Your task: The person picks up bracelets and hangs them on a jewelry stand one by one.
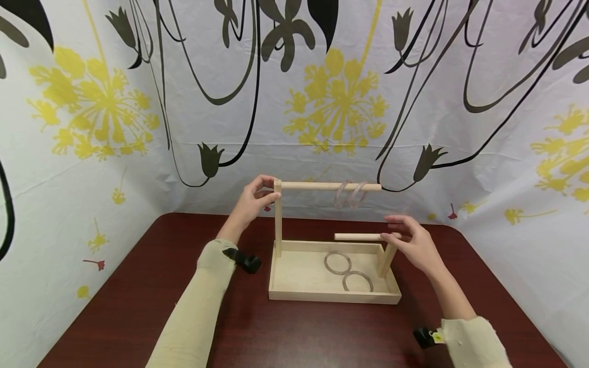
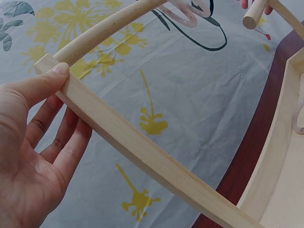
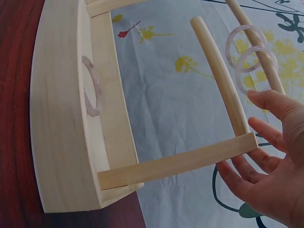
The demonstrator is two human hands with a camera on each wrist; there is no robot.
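Note:
A wooden rack stands with a shallow tray base [image 1: 299, 295]. My left hand [image 1: 255, 200] pinches the top of its tall post [image 2: 137, 152], thumb on one face and fingers behind. From that post a long dowel [image 1: 313, 186] runs right, with two clear pinkish rings [image 1: 357, 196] hanging near its free end. My right hand [image 1: 414, 244] is at the top of the short post [image 3: 190, 160]. Its fingertips touch the post's end, while the thumb stands apart. A shorter dowel [image 1: 356, 236] points left from this post. Two more rings [image 1: 358, 281] lie in the tray.
The rack stands on a dark red-brown table [image 1: 257, 332]. A white cloth [image 1: 303, 117] with yellow and dark plant prints hangs behind and at both sides. Black wrist devices [image 1: 247, 262] are strapped over the light sleeves [image 1: 193, 306].

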